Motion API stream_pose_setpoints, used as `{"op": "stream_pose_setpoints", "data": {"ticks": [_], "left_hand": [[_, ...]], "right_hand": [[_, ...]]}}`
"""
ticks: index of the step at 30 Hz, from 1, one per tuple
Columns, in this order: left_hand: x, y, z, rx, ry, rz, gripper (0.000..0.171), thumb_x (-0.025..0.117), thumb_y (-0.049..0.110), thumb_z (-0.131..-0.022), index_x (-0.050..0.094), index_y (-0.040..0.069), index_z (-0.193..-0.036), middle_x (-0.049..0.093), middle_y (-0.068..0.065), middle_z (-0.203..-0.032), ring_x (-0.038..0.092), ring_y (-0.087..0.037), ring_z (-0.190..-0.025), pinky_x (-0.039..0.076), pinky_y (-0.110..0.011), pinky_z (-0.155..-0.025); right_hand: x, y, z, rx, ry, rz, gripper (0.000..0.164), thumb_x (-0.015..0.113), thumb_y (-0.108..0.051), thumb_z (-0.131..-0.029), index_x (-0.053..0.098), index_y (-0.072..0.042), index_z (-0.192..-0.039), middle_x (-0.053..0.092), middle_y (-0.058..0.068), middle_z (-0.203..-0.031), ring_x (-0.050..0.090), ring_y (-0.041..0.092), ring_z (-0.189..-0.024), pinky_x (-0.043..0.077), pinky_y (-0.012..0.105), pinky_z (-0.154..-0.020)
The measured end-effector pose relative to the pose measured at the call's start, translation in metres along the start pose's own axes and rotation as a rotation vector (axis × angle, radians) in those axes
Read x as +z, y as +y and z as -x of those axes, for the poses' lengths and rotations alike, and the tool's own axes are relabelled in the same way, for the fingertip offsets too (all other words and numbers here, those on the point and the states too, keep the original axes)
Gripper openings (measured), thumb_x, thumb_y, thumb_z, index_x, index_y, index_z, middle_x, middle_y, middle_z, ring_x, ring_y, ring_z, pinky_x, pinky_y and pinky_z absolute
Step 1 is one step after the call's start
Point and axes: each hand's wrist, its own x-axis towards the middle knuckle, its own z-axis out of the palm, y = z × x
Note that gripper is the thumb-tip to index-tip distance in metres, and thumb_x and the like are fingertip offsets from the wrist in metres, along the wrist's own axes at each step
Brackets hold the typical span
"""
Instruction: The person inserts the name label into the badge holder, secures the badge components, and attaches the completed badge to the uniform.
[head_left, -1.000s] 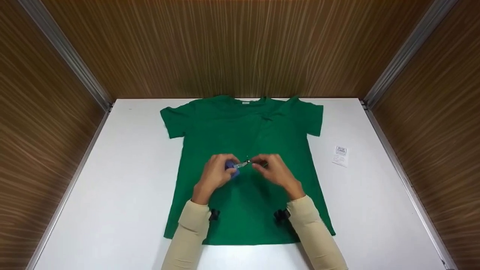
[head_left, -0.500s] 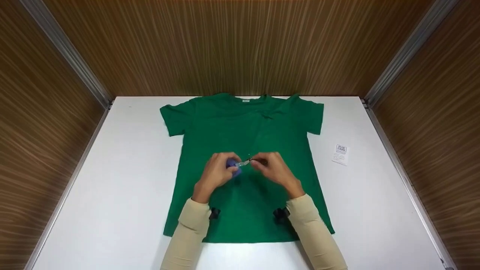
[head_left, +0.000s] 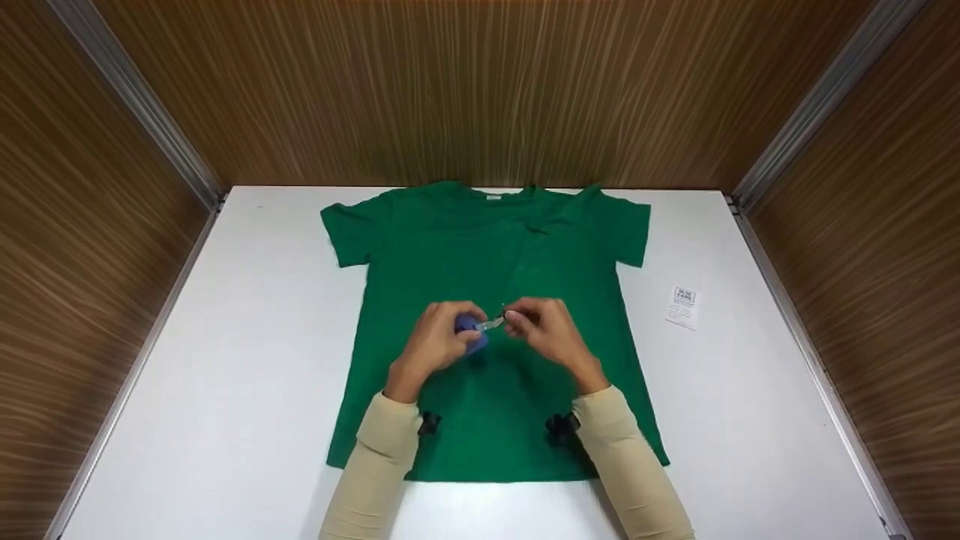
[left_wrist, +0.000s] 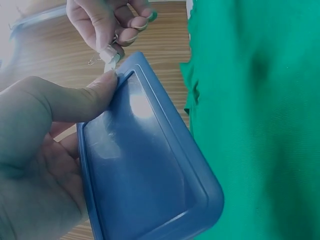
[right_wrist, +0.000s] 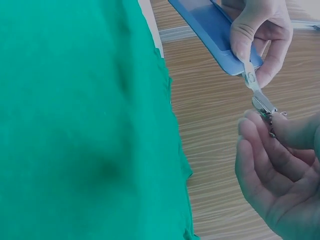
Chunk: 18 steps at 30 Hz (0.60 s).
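Observation:
My left hand (head_left: 435, 341) grips a blue badge holder (left_wrist: 145, 160) between thumb and fingers, the thumb at the end where a clear strap (right_wrist: 249, 74) joins it. A small metal clip (right_wrist: 263, 103) sits at the strap's other end. My right hand (head_left: 553, 334) pinches this clip between thumb and fingertips, which partly cover it. A thin pin wire (left_wrist: 93, 61) sticks out beside those fingers in the left wrist view. Both hands are held over the lower chest of a green T-shirt (head_left: 487, 255), spread out with its collar at the far side.
On the white table (head_left: 270, 337), right of the shirt, lies a white printed card (head_left: 682, 307). Wood-patterned panels (head_left: 472, 90) rise behind the table and at both sides, with metal strips (head_left: 817, 97) along the corners. Small wrinkles show near the shirt's right shoulder.
Both hands have shifted slightly right with the badge holder and strap. The right fingers have curled further over the clip, which shows less. The whole head view has moved slightly.

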Motion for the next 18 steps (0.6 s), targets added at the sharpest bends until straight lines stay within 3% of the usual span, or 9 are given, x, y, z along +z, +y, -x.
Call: {"op": "stream_pose_setpoints", "data": {"ticks": [8,18], "left_hand": [[-0.0009,-0.0002,-0.0007,0.022,0.003,0.012,0.017,0.071,0.004,-0.095,0.076,0.010,-0.110,0.075,-0.011,-0.109,0.068,-0.024,-0.093,0.058,-0.045,-0.086],[0.0019,0.0020,-0.0005,0.021,0.045,-0.037,0.015,0.070,0.005,-0.096,0.076,0.010,-0.110,0.074,-0.012,-0.112,0.069,-0.027,-0.101,0.058,-0.048,-0.092]], "right_hand": [[-0.0016,-0.0004,-0.0003,0.030,-0.014,-0.089,0.020,0.056,0.002,-0.103,0.070,0.014,-0.109,0.072,0.030,-0.092,0.072,0.045,-0.079,0.062,0.047,-0.073],[-0.0037,0.0011,-0.0001,0.064,-0.086,-0.207,0.025,0.052,-0.007,-0.108,0.067,0.009,-0.119,0.072,0.028,-0.095,0.074,0.032,-0.081,0.064,0.037,-0.076]]}}
